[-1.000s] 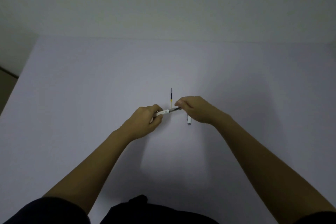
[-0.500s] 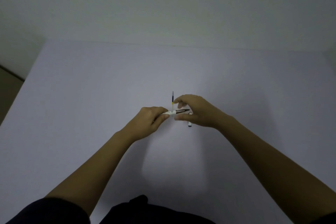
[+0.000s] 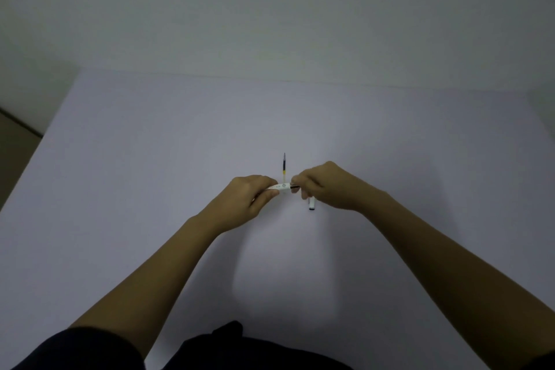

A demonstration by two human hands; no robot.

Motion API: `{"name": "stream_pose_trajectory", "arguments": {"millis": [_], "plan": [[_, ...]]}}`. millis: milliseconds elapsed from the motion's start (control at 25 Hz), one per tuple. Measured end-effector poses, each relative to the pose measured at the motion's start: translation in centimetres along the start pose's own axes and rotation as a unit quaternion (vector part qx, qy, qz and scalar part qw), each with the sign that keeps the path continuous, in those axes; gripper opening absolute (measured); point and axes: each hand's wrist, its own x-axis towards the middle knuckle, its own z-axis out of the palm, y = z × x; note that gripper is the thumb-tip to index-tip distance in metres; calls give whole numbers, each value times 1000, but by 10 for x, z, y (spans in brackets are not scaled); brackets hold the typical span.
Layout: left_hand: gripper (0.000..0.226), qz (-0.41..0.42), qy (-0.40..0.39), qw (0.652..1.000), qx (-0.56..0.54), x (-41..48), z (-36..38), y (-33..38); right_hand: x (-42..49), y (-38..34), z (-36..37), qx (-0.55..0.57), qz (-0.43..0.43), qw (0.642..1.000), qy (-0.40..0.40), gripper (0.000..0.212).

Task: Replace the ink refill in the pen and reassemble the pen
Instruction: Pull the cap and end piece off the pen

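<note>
My left hand [image 3: 250, 200] grips one end of a white pen barrel [image 3: 280, 187] held level above the table. My right hand [image 3: 326, 186] pinches the barrel's other end, where a dark tip section [image 3: 295, 186] shows between the fingers. A loose ink refill [image 3: 284, 167] with a dark upper part and a yellow band lies on the table just behind the hands, pointing away from me. A white pen cap [image 3: 312, 204] with a dark end lies on the table under my right hand, partly hidden by it.
The pale table [image 3: 150, 174] spreads wide on all sides of the hands. Its left edge [image 3: 39, 144] drops to a dark floor, and a plain wall stands behind its far edge. My dark clothing fills the bottom of the view.
My right hand has closed in on the pen's dark tip end, covering most of it. The hands have come closer together. The refill and the cap lie where they were.
</note>
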Motion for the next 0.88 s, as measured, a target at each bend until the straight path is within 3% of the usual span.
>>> {"name": "stream_pose_trajectory", "arguments": {"millis": [120, 240, 400, 560, 760, 880], "plan": [[20, 5, 3, 1000, -2, 0, 2, 2, -3, -1, -5, 29, -33, 999, 27, 9], [19, 6, 10, 1000, 2, 1, 1, 3, -5, -3, -6, 46, -54, 996, 56, 18], [19, 12, 11, 1000, 5, 2, -1, 4, -2, -1, -3, 40, 23, 999, 27, 37], [18, 15, 12, 1000, 14, 3, -2, 3, -5, 1, -5, 77, -27, 995, 59, 7], [18, 20, 18, 1000, 15, 4, -2, 3, -2, 4, -5, 68, 23, 997, 37, 29], [17, 21, 18, 1000, 14, 5, -2, 2, -3, 5, -7, 73, -10, 996, 43, 9]]}}
